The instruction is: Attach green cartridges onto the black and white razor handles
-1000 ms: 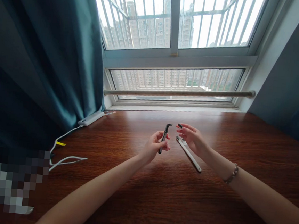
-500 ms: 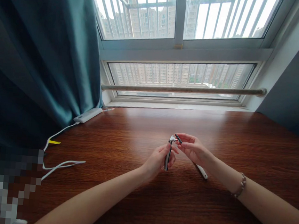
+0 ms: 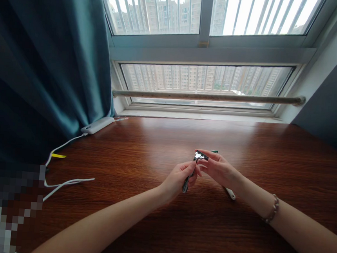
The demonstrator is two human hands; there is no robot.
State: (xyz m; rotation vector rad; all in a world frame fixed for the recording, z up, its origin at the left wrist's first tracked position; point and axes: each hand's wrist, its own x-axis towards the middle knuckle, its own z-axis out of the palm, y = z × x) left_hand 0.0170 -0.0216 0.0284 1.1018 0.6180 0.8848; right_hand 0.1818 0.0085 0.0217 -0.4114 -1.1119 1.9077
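Note:
My left hand (image 3: 178,178) is closed around the dark and silver handle of a razor (image 3: 185,184), which stands tilted above the table. At its upper end is a shiny silver head (image 3: 197,156). My right hand (image 3: 216,165) pinches a thin black razor blade cartridge (image 3: 203,156) between thumb and fingers, right against that head. Whether the two are locked together I cannot tell. Beneath my right hand and wrist lies a slim white handle (image 3: 231,194) with a hole in its end; its middle is hidden. A small dark green piece (image 3: 215,151) shows just beyond my right fingers.
The brown wooden table (image 3: 143,148) runs up to the window. A white power strip (image 3: 97,125) lies at the back left by the blue curtain (image 3: 72,75). White cables (image 3: 69,181) and a yellow tag (image 3: 59,156) are at the left. A rail (image 3: 206,97) crosses the window.
My right hand has brought the blade cartridge against the razor's head, and the razor has tilted further. The green piece beyond my right fingers has come into sight. The view has shifted slightly.

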